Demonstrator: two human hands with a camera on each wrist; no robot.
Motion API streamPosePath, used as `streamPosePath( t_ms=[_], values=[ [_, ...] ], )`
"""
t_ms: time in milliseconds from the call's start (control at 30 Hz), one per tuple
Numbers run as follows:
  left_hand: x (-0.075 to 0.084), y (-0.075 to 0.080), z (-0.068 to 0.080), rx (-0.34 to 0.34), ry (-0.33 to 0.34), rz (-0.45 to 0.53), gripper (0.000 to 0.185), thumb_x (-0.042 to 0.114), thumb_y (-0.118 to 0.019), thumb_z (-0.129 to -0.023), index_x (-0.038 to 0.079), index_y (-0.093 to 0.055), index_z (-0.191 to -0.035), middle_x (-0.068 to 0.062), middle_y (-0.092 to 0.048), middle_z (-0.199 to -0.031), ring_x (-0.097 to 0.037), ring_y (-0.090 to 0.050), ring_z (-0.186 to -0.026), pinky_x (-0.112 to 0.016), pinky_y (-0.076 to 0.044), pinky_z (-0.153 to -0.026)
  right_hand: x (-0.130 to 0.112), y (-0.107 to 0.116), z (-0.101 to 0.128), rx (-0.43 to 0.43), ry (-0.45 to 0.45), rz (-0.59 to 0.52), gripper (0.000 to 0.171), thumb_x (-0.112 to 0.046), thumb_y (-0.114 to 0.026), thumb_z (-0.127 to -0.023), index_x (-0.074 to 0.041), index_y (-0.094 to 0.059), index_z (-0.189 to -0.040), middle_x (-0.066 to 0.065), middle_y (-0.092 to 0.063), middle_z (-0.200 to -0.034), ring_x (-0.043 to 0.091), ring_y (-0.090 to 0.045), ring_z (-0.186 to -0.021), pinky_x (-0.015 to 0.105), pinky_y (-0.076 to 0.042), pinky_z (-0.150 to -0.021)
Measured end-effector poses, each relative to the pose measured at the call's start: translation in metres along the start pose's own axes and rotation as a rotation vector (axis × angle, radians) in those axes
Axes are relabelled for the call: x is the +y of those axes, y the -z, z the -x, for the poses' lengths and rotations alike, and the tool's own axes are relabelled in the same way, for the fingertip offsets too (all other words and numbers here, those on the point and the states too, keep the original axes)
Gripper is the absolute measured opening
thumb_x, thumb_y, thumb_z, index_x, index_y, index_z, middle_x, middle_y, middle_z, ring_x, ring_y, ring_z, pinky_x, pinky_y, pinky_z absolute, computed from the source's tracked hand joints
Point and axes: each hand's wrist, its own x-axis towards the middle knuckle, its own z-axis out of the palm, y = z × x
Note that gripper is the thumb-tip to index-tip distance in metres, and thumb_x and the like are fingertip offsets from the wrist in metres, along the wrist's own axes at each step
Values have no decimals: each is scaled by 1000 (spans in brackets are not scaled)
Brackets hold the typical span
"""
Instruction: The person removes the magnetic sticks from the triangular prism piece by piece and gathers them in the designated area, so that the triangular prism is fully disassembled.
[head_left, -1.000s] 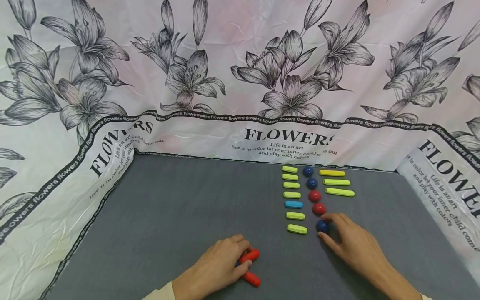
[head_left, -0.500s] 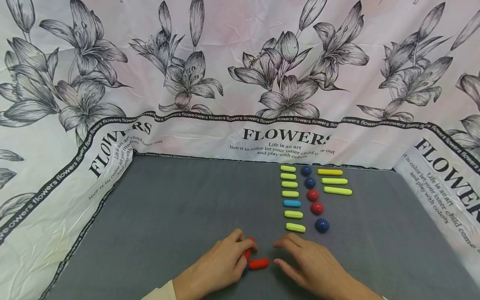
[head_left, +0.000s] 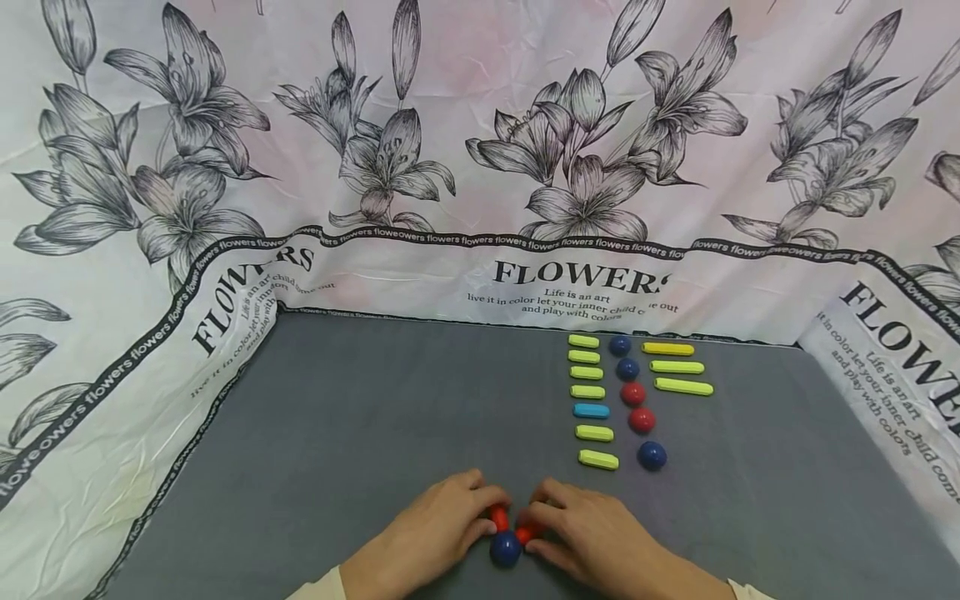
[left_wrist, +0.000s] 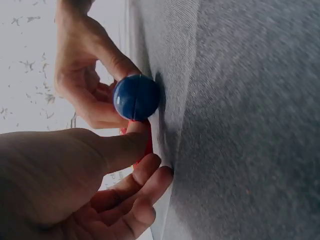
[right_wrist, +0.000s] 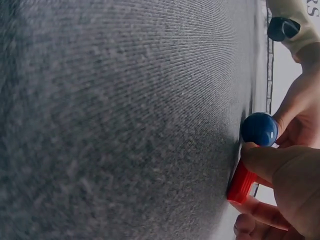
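A blue ball [head_left: 505,549] sits on the grey cloth near the front, with two red rods meeting at it in a V. My left hand [head_left: 432,533] pinches the left red rod [head_left: 499,517] between thumb and fingers. The right red rod [head_left: 527,533] is held by my right hand [head_left: 592,529], its thumb close to the ball. In the left wrist view the blue ball [left_wrist: 136,98] stands between both hands. The right wrist view shows the ribbed red rod [right_wrist: 241,184] running up to the ball. Whether rods and ball are joined cannot be seen.
Short yellow-green rods [head_left: 597,459] and one blue rod [head_left: 591,411] form a column at right. Beside it runs a column of blue balls [head_left: 652,455] and red balls [head_left: 642,420]. Three longer yellowish rods [head_left: 683,387] lie further right. A flower-printed cloth [head_left: 375,275] rises behind.
My right hand has left the blue ball at the end of the column, moved left and taken one red rod. The rods have turned, and the front ball now shows.
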Motion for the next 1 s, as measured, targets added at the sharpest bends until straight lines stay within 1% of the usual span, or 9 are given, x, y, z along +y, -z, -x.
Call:
streamPosePath(
  t_ms=[133, 200, 267, 367, 467, 633, 833, 1000],
  values=[
    [0, -1, 1, 53, 18, -124, 16, 35, -77, -97, 29, -76, -112, 16, -50, -86, 1, -45, -68, -22, -44, -62, 2, 1, 4, 12, -24, 8, 12, -44, -70, -103, -39, -71, -113, -20, -55, -101, -8, -51, -75, 20, -47, -63],
    [1, -1, 2, 81, 18, -190, 15, 41, -78, -95, 30, -76, -105, 15, -47, -84, 0, -42, -66, -22, -42, -59, 3, 2, 6, 18, -50, 26, 11, -46, -70, -102, -41, -70, -112, -20, -54, -100, -7, -49, -72, 20, -46, -61],
    [1, 0, 3, 102, 13, -228, 17, 45, -79, -94, 30, -75, -101, 14, -45, -84, -1, -40, -66, -22, -39, -58, 4, 3, 8, 21, -78, 42, 12, -47, -71, -102, -41, -70, -112, -19, -54, -99, -7, -48, -70, 21, -46, -59],
    [2, -1, 3, 113, 7, -236, 20, 47, -80, -94, 29, -75, -97, 13, -46, -89, -2, -40, -67, -21, -38, -58, 5, 5, 10, 12, -117, 63, 15, -49, -69, -102, -41, -70, -115, -19, -53, -98, -6, -46, -68, 21, -44, -57],
    [2, -3, 3, 105, 5, -228, 20, 46, -78, -96, 27, -72, -93, 13, -47, -87, -1, -41, -66, -21, -38, -56, 6, 4, 11, 2, -135, 65, 18, -50, -67, -103, -42, -70, -118, -19, -50, -95, -5, -43, -65, 19, -40, -55],
    [3, -5, 1, 86, 19, -204, 21, 43, -77, -97, 27, -66, -90, 15, -43, -77, -1, -41, -62, -22, -36, -52, 6, 2, 12, 17, -123, 61, 17, -49, -68, -103, -41, -71, -117, -20, -48, -92, -5, -40, -62, 19, -37, -52],
    [4, -4, 0, 70, 22, -174, 20, 43, -77, -97, 27, -65, -90, 15, -44, -77, -2, -41, -61, -23, -36, -52, 7, 1, 12, 37, -108, 88, 15, -45, -70, -102, -41, -71, -116, -19, -46, -91, -5, -39, -61, 19, -35, -51],
    [5, -3, 0, 76, 13, -169, 20, 42, -77, -97, 26, -66, -91, 14, -44, -78, -2, -42, -62, -23, -37, -53, 9, 3, 12, 43, -106, 106, 16, -43, -72, -101, -43, -70, -117, -19, -45, -91, -5, -39, -63, 19, -35, -53]
  ],
)
